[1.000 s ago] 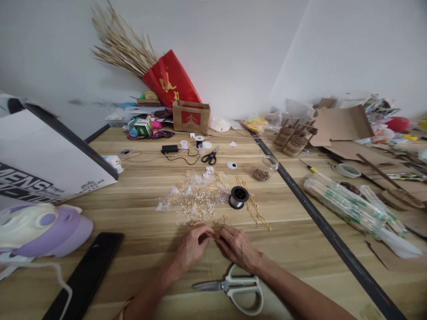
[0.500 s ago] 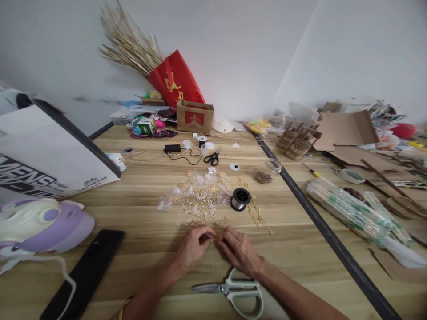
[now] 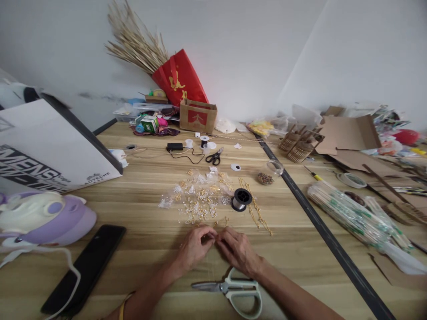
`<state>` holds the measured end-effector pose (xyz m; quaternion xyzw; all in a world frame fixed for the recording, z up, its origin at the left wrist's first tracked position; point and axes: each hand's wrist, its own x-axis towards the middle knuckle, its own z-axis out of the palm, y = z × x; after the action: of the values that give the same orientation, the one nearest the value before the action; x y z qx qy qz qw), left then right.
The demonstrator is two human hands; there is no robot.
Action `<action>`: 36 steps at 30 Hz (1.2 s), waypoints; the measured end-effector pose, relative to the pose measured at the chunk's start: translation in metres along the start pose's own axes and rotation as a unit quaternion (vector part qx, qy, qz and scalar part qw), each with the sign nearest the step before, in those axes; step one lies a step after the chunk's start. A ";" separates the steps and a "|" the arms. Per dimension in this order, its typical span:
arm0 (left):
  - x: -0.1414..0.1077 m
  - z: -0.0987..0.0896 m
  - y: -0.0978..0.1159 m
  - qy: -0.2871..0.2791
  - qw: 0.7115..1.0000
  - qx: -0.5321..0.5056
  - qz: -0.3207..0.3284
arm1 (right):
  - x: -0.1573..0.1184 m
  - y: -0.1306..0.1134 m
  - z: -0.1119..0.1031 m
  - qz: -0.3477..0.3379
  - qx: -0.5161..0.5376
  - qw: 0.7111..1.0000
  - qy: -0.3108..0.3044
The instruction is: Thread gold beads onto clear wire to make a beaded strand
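My left hand (image 3: 196,245) is closed in a pinch at the middle front of the table, and its fingertips meet those of my right hand (image 3: 238,250), closed as well. Whatever lies between the fingertips is too small to make out; faint thin thread hangs below. Scissors with pale green handles (image 3: 245,294) lie just below my right hand. Beyond the hands are gold and clear beads (image 3: 202,202) with small plastic bags, a black spool of thread (image 3: 241,199) and a gold chain (image 3: 255,206).
A black phone (image 3: 85,266), a purple-white device (image 3: 50,218) and a large box (image 3: 50,146) stand left. Black scissors (image 3: 214,157) and a bead dish (image 3: 265,178) lie farther back. Wrapped sticks (image 3: 347,215) lie right, past a dark strip (image 3: 320,222).
The fingertips of both hands have come together, closing the small gap between them. The whole view has shifted slightly.
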<state>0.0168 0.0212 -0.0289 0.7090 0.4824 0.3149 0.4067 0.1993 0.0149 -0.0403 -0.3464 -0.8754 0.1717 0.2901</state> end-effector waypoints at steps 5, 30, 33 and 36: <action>0.000 0.000 0.000 0.001 1.000 -0.004 -0.010 | 0.000 0.001 0.000 0.004 -0.003 1.000 -0.008; -0.001 -0.001 0.005 0.004 0.999 0.030 0.013 | 0.002 -0.002 0.000 0.007 -0.006 1.000 -0.004; -0.002 0.000 0.005 0.011 0.998 0.040 0.037 | 0.002 -0.002 0.000 0.006 -0.005 1.000 -0.002; -0.003 0.000 0.004 0.015 0.997 0.049 0.051 | 0.002 -0.002 0.000 0.004 -0.003 1.000 0.000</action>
<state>0.0177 0.0180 -0.0257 0.7468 0.4667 0.3216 0.3479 0.1976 0.0149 -0.0386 -0.3511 -0.8746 0.1703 0.2878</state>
